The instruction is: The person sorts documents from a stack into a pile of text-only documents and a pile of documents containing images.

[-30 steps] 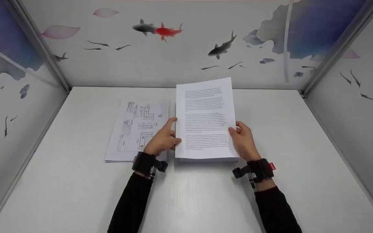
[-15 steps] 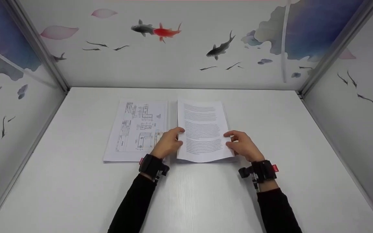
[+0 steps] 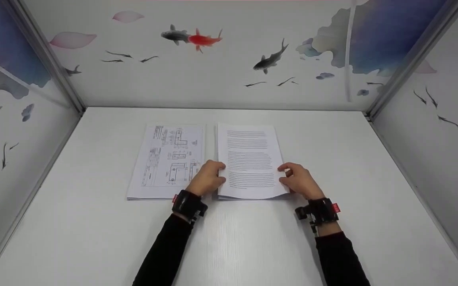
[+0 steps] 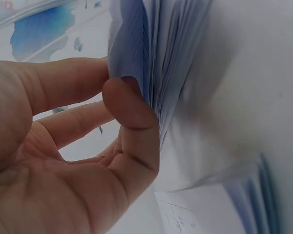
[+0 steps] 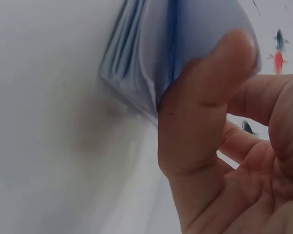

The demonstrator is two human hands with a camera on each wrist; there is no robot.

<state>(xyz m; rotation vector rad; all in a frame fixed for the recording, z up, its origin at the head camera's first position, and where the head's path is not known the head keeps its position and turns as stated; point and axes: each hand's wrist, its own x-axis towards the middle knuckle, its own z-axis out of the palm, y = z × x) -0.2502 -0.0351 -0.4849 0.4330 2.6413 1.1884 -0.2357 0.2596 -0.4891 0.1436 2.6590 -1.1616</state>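
In the head view, a stack of printed paper (image 3: 249, 159) lies upright to me on the table, its front edge slightly bowed and its lower sheets a little uneven. My left hand (image 3: 206, 178) pinches its left edge near the front. On the opposite side, my right hand (image 3: 301, 181) pinches the right edge, thumb and index finger at the paper. Fanned sheet edges (image 4: 158, 53) show beyond the thumb in the left wrist view. In the right wrist view, the upper sheets (image 5: 205, 29) bulge beside the thumb, with gaps between the layers below.
A second stack, topped by a technical drawing (image 3: 161, 159), lies just left of the printed one, partly under my left hand. The white table (image 3: 229, 246) is enclosed by panels (image 3: 229, 71) painted with fish and petals at the back and sides.
The printed stack has come down from a raised, tilted hold onto the table. Its top sheets, bowed half a second ago, now lie flatter. Both hands stay at its edges.
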